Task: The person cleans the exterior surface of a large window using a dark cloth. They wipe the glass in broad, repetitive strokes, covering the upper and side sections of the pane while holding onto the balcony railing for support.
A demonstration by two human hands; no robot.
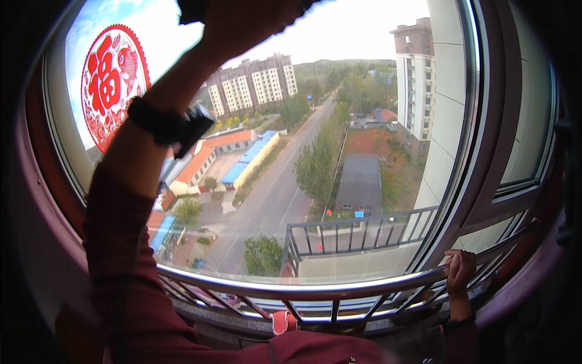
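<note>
My left arm reaches up across the window pane (364, 79), a dark band with a boxy device (173, 126) at its wrist. At the top edge my left hand (242, 27) is backlit and partly cut off. A black, angular piece (191, 11) shows beside it, and the hand seems closed around it; its kind is hidden. Lower right, my right hand (461, 271) is closed around the metal railing (339, 292) that runs along the window. A round red paper-cut decoration (115, 88) is on the glass left of my raised arm.
A window frame (479, 151) stands at the right, with another pane (527, 103) beyond it. Below the railing, a small red thing with a pale edge (284, 322) lies close to my body. Outside, far below, are a road (267, 209), trees and buildings; a barred ledge (364, 236) adjoins the window.
</note>
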